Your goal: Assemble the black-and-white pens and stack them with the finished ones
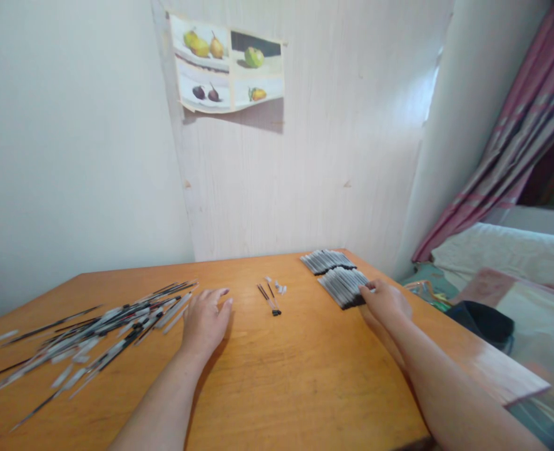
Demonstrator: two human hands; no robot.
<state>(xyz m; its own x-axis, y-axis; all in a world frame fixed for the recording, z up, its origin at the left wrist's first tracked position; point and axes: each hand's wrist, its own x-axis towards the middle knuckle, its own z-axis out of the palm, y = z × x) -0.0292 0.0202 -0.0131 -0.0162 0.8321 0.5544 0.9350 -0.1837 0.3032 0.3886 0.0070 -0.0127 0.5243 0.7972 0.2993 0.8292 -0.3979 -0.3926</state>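
Observation:
My right hand (385, 300) is at the right end of the nearer row of pens (342, 286), its fingers pinched on a pen there. These pens have greyish clear barrels with black ends and lie side by side. A second such row (327, 260) lies just behind. My left hand (206, 322) hovers over or rests on the table, fingers apart and holding nothing, beside a loose pile of pen parts (112, 329). Clear tubes, dark thin sticks and black caps are mixed in that pile. Between my hands lie several thin dark sticks (263, 293) and small black pieces (277, 312).
Small whitish bits (281, 289) lie near the middle of the orange wooden table (267, 382). The wall behind carries a sheet of fruit paintings (230, 69). Beyond the table's right edge are a dark container (481, 322), cloth-covered bedding (534, 250) and a pink curtain (497, 144).

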